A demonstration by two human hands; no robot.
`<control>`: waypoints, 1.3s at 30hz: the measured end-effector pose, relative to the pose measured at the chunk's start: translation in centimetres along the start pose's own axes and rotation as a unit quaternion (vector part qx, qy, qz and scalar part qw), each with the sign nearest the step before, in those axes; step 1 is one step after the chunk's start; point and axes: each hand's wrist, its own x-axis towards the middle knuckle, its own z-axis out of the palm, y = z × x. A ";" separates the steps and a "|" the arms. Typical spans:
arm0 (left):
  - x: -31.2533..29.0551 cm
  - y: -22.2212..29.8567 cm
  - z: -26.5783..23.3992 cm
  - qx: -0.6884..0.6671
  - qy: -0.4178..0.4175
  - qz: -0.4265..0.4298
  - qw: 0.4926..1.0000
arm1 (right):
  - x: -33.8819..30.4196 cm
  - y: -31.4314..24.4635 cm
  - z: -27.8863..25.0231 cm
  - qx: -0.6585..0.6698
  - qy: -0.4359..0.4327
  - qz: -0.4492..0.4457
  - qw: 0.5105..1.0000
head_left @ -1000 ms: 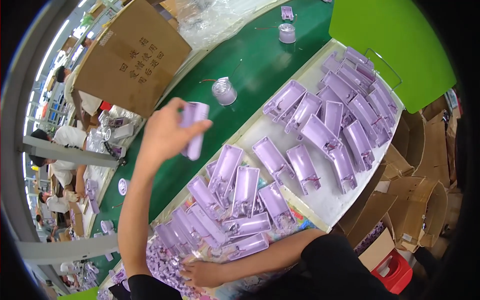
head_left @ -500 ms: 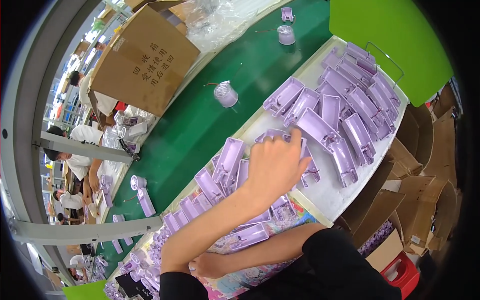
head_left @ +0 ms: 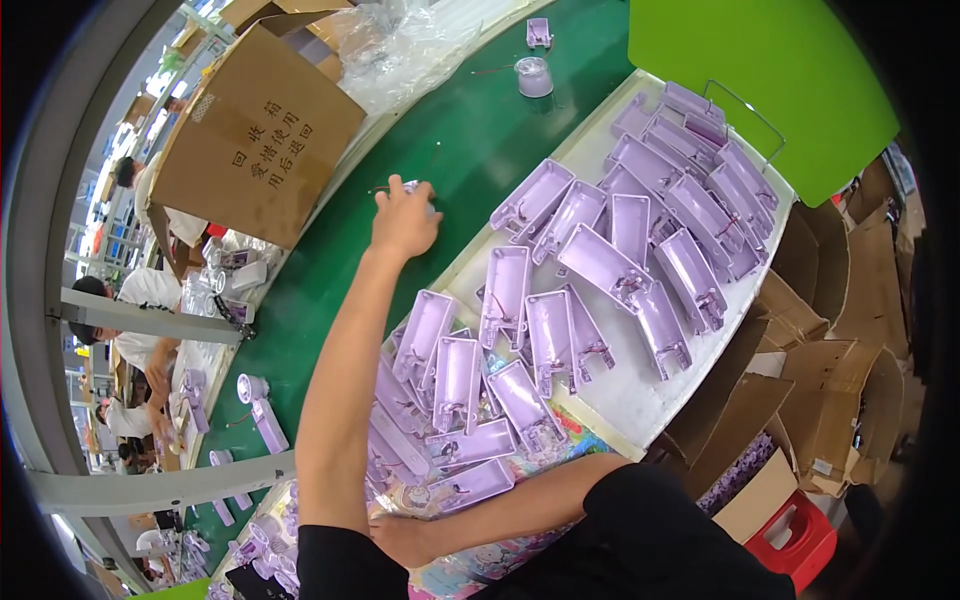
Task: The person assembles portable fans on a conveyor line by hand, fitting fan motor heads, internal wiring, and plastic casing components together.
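My left hand (head_left: 405, 222) reaches over the green conveyor belt, its fingers closed round a small light purple cup-shaped part (head_left: 411, 186) that shows only in part. My right hand (head_left: 402, 541) lies low on the colourful printed mat, partly behind my left forearm, and its fingers are hidden. Beside it rests a purple plastic housing (head_left: 472, 486). Several similar open, trough-like housings with thin wires lie on the mat and on the white work surface; one purple housing (head_left: 552, 335) stands out near the middle.
Farther along the belt (head_left: 470, 130) sits another purple cup part (head_left: 534, 77). A large cardboard box (head_left: 255, 140) stands beyond it. A grey metal frame (head_left: 160, 487) crosses the left side. At right are a green panel (head_left: 760, 80), cardboard boxes (head_left: 830, 400) and a red stool (head_left: 795, 540). Other people work at left.
My left hand has moved from the housings on the white surface up and left to the cup part on the belt. The housings it covered now show. My right hand stays low.
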 end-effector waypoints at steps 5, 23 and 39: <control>-4.6 -3.1 -4.5 -0.252 -0.123 0.095 0.955 | 1.6 -0.9 -5.6 0.032 -0.096 0.022 0.995; -51.6 -5.1 -5.3 -0.787 0.252 -0.286 0.486 | 2.9 -1.8 -9.9 0.104 -0.035 0.205 0.973; -56.2 -1.7 1.1 -0.904 0.127 -0.342 0.222 | -1.4 -12.0 -15.3 0.170 0.102 0.370 0.907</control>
